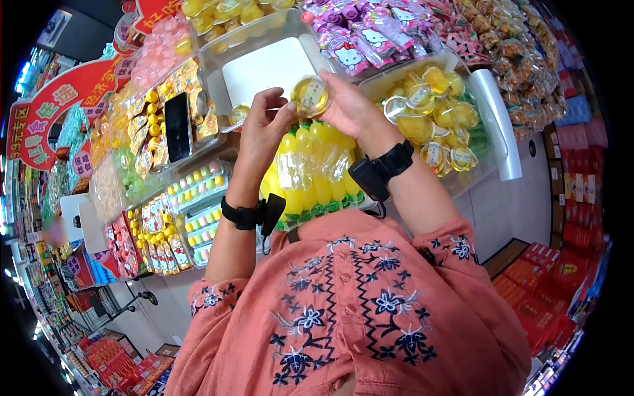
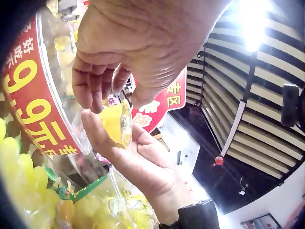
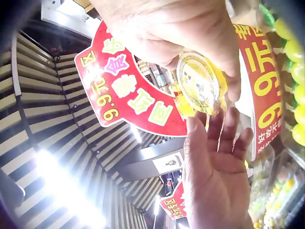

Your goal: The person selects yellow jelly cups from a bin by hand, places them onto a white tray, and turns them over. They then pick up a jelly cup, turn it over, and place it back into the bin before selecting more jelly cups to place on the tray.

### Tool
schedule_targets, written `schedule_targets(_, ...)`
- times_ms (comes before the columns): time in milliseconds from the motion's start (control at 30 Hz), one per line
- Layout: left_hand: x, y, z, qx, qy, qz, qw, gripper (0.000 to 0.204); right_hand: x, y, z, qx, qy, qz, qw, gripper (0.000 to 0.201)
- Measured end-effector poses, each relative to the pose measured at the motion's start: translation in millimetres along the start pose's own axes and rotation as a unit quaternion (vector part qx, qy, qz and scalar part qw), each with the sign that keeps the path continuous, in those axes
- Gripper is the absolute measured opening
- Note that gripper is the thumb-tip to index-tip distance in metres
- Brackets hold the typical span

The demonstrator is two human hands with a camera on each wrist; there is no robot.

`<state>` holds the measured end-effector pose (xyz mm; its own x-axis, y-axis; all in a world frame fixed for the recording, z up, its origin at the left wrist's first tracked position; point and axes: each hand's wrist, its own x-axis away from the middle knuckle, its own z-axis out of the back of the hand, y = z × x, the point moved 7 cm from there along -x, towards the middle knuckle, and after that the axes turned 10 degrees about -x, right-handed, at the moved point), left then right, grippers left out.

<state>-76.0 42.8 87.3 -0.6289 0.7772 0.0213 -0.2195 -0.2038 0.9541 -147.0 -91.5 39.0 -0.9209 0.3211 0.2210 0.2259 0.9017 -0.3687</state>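
Holding yellow cup point(image 1: 310, 98) w/ R grip point(image 1: 352, 111) clamped on it, L grip point(image 1: 259, 135) apart at rim; next prob needs steady R hold.

Both bare forearms, left point(image 1: 232, 245) and right point(image 1: 422, 198), reach forward from the body, elbows bent, bringing the hands close together. The bare right hand point(image 1: 349, 107) curls its fingers in a grip, thumb opposed. The bare left hand point(image 1: 264, 122) holds its fingers loosely bent, fingertips toward the right.
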Motion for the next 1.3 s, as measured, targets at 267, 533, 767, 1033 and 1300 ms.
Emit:
schedule_targets(267, -11.6, -1.3, -8.2, -0.092, -0.01, -0.045, 0.995, 0.062, -1.1, 0.0, 2.9, -0.006, 0.031, 0.024, 0.999, 0.035)
schedule_targets(533, -39.1, 10.9, -7.7, -0.201, -0.003, -0.114, 0.973, 0.076, -25.3, 0.9, 11.4, -0.03, 0.039, 0.022, 0.999, 0.034)
schedule_targets(767, -58.6, 8.8, -7.7, -0.187, -0.033, -0.117, 0.975, 0.076, -26.8, -14.9, 4.8, 0.039, 0.074, 0.057, 0.995, 0.033)
schedule_targets(1033, -79.0, -2.3, -5.0, -0.09, -0.078, -0.056, 0.991, 0.069, -39.0, -21.7, 7.8, 0.047, 0.065, 0.087, 0.993, 0.033)
schedule_targets(1300, -105.5, -9.3, 1.6, 0.053, -0.154, 0.114, 0.98, 0.041, -50.7, -21.7, 3.0, 0.048, 0.032, 0.121, 0.991, 0.039)
